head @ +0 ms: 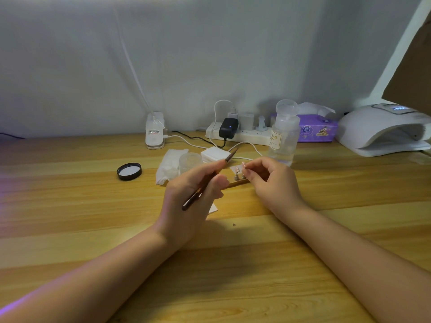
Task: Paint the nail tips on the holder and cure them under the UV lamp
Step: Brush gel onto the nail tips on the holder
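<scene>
Near the middle of the wooden surface (70, 183), both hands worked over a small nail holder (238, 181). The left hand (193, 194) had its fingers curled round a thin brown brush (207, 180), gripped like a pen, one end pointing up and away toward the power strip (242, 135). The right hand (268, 180) pinched something small at its fingertips, apparently a nail tip (243, 164) or its peg, just above the holder; a second tip (237, 169) stood beside it on a little stand.

By my reading, the painting step was in hand and curing had not begun: the UV lamp (382, 131) sat well apart at the far right, its mouth facing the hands. The next move seemed to call for steadying the pinched tip and bringing the bristle end down onto it with a light stroke, without smearing the neighbouring tip.

Much was hard to make out. The holder was mostly covered by the 2 hands, so how many tips it carried could not be told. Which end of the brush bore bristles was unclear. The tips were too small to judge how much paint they had. An open clear jar (190, 160) stood behind the left hand, its black lid (129, 171) lying to the left, and its contents could not be seen. The lamp was cut off at the frame's right edge.
</scene>
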A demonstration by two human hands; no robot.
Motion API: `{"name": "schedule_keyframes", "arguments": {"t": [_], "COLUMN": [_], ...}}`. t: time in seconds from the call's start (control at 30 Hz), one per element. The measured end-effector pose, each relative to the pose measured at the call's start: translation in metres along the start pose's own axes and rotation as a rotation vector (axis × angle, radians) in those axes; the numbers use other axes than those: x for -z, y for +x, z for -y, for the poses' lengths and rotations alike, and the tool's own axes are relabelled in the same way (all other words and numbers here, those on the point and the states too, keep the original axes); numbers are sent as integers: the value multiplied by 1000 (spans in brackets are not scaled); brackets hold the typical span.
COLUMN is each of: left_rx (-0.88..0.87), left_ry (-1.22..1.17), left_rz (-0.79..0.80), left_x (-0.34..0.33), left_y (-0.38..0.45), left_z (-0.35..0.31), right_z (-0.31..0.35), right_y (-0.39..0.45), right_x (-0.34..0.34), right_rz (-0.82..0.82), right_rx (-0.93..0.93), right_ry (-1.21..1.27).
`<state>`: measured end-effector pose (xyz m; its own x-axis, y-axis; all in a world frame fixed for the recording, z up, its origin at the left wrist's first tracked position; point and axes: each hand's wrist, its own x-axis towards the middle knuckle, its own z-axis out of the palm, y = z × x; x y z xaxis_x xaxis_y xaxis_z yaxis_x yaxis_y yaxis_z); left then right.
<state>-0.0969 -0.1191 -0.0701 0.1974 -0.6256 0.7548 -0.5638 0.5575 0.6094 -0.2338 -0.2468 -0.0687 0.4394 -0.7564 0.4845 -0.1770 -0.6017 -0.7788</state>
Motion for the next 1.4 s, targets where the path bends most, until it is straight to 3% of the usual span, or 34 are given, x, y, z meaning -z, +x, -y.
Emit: {"name": "schedule_keyframes", "arguments": {"t": [0.27, 0.43, 0.7, 1.03, 1.4], "left_rx": [-22, 80, 31, 110, 119], "left_ry": [130, 46, 76, 50, 32], "left_rz": [91, 56, 82, 20, 64], "left_x": [2, 0, 1, 0, 3], "left_y": [1, -2, -1, -2, -2], "left_z": [0, -2, -3, -3, -4], "right_z": [1, 0, 1, 1, 2], "right_y": [0, 0, 0, 0, 0], "right_x": [0, 0, 1, 1, 2], "right_rz": [16, 18, 9, 17, 30], "right_rx": [-8, -16, -25, -28, -24], "right_ry": [8, -14, -53, -46, -56]}}
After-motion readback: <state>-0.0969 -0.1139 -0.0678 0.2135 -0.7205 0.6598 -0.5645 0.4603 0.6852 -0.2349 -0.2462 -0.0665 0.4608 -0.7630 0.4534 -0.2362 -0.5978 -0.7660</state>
